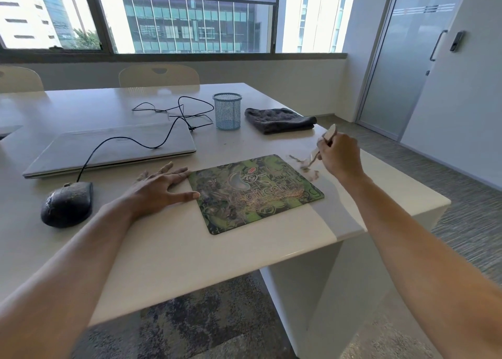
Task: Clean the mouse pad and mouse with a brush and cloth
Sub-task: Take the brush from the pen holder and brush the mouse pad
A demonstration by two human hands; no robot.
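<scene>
Meanwhile left hand (160, 188) flat, fingers spread, touching mouse pad (255, 194); right hand (339, 156) grips brush (326, 141).

Bright daylight comes in through the window (179, 18) beyond the tabletop (168, 250). The sky and buildings outside are blown out at far left and right. The glossy tabletop has a soft sheen and only faint shadows. The right hand (339, 154) and brush (324, 148) are motion-blurred. Wide-angle distortion bends the window frame and door (407, 59) near the edges. The picture is slightly soft overall.
</scene>
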